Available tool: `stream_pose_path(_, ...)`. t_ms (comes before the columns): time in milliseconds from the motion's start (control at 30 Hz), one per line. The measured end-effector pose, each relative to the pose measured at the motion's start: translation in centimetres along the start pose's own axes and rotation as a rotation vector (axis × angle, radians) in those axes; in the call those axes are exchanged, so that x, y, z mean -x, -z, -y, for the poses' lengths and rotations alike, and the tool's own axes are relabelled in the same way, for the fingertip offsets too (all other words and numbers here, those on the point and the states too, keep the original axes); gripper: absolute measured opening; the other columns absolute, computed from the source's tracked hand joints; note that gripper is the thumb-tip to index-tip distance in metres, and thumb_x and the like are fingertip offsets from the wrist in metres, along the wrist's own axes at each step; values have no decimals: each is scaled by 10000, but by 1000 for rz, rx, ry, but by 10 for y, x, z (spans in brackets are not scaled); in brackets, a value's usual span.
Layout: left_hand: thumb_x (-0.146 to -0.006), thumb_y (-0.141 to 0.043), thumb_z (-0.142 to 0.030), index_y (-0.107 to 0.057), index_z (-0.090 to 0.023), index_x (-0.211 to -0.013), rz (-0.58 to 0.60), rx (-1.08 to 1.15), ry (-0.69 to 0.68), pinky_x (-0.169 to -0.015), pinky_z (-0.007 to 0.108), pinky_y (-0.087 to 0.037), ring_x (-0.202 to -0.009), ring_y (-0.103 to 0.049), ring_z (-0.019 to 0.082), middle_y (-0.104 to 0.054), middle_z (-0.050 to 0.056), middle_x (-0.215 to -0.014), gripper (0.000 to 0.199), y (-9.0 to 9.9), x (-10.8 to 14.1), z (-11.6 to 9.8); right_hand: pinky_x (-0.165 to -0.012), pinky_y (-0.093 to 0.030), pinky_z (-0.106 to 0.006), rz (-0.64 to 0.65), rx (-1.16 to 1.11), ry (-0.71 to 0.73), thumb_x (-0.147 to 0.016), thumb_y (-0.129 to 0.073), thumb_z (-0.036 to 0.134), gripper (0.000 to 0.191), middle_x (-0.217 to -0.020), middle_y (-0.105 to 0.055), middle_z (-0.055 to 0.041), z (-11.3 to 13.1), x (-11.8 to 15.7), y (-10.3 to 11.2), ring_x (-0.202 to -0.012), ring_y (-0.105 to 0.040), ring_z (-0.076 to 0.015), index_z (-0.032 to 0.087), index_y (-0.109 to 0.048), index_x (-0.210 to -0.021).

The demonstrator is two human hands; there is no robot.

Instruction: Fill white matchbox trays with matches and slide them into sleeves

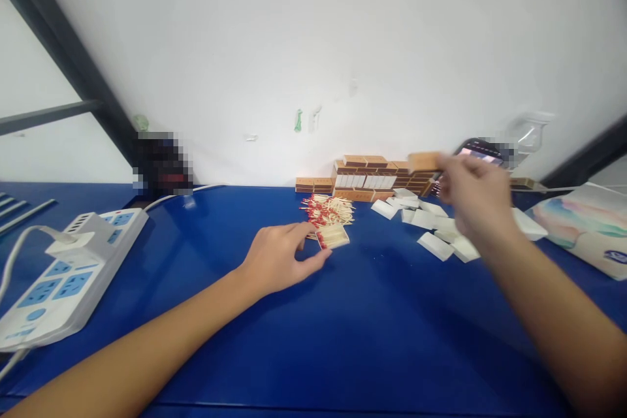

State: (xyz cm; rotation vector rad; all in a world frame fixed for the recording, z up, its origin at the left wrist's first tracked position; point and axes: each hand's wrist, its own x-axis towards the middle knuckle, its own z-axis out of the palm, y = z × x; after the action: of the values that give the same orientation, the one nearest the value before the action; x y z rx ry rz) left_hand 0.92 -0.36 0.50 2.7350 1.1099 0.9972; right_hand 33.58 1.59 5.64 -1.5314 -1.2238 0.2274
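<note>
My left hand [281, 258] rests on the blue table, its thumb and fingers closed on the end of a white matchbox tray [337, 237] with matches lying in it. Just behind that tray is a loose pile of red-tipped matches [330, 210]. Raised at the right, my right hand [473, 192] pinches an orange-brown matchbox sleeve [424, 162], slightly blurred by motion. Below and left of this hand, several white matchbox trays [435, 246] lie scattered. Stacked matchboxes [365, 181] stand against the wall, behind the matches.
A white power strip [73, 274] with cables lies at the left. A phone [477, 151] leans at the back right, partly behind my right hand. Farther right is a soft tissue pack [585, 225]. The white wall [313, 46] bounds the blue table [313, 346] at the back.
</note>
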Motion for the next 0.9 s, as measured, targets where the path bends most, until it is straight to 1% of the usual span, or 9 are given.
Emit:
stream_pose_path(67, -929, -660, -492, -708, -196, -1048, -80, 7, 30, -561, 244, -457, -589, -637, 114, -728, -24, -771, 322, 0, 0, 1, -460, -378, -305, 147, -46, -15, -917, -630, 561, 363, -614, -528, 9, 11, 38, -18, -495, -488, -151, 229, -577, -782)
stream_pose_path(133, -934, -662, -477, -709, -194, -1040, -116, 2, 29, -574, 243, -481, -599, -653, 111, -764, -12, -837, 306, -1, -1, 2, -444, -395, -294, 389, -107, -57, -909, -639, 617, 416, -619, -589, 8, 21, 70, -37, -447, -500, -137, 227, -587, -774)
stream_pose_path(167, -937, -661, -472, -710, -193, -1037, -125, -4, 19, -575, 244, -488, -604, -661, 113, -772, -7, -850, 301, -1, -1, 2, -431, -390, -288, 451, -148, -72, -917, -615, 647, 446, -609, -591, 11, 25, 82, -44, -431, -494, -132, 229, -573, -766)
stream_pose_path(233, -941, -661, -459, -711, -193, -1046, -131, -14, -7, -573, 245, -498, -609, -674, 116, -783, -6, -866, 290, -1, -2, 3, -450, -410, -283, 488, -172, -48, -927, -601, 659, 474, -606, -592, 13, 30, 92, -50, -443, -501, -126, 230, -531, -739)
stream_pose_path(400, -954, -661, -401, -690, -200, -1129, -141, 6, -46, -591, 250, -536, -624, -687, 109, -800, -5, -978, 268, -2, -2, 5, -457, -402, -275, 525, -141, -6, -935, -593, 651, 490, -605, -579, 18, 25, 75, -36, -453, -500, -117, 225, -510, -707)
stream_pose_path(467, -951, -670, -395, -680, -196, -1163, -140, 23, -49, -591, 247, -548, -635, -692, 109, -799, -1, -988, 291, -3, -2, 5, -469, -398, -274, 570, -109, 36, -934, -605, 635, 489, -598, -561, 20, 22, 69, -31, -475, -501, -118, 221, -519, -687)
stream_pose_path(600, -946, -676, -398, -676, -189, -1184, -135, 41, -69, -547, 223, -540, -658, -703, 107, -796, 7, -981, 317, -2, -1, 5, -471, -399, -277, 657, -99, 60, -952, -586, 627, 473, -595, -559, 18, 22, 73, -32, -505, -506, -129, 223, -538, -710)
stream_pose_path(767, -946, -686, -407, -684, -177, -1165, -167, 35, -100, -551, 227, -546, -639, -694, 107, -798, 16, -969, 318, -1, -2, 5, -460, -415, -277, 632, -163, 35, -944, -605, 636, 418, -611, -570, 24, 26, 79, -35, -509, -527, -138, 228, -579, -858)
stream_pose_path(900, -944, -695, -403, -690, -168, -1150, -155, 22, -109, -551, 232, -538, -618, -686, 108, -794, 6, -924, 313, 0, -3, 5, -484, -443, -275, 657, -187, 40, -947, -603, 636, 429, -625, -560, 30, 25, 77, -33, -519, -536, -131, 234, -526, -818)
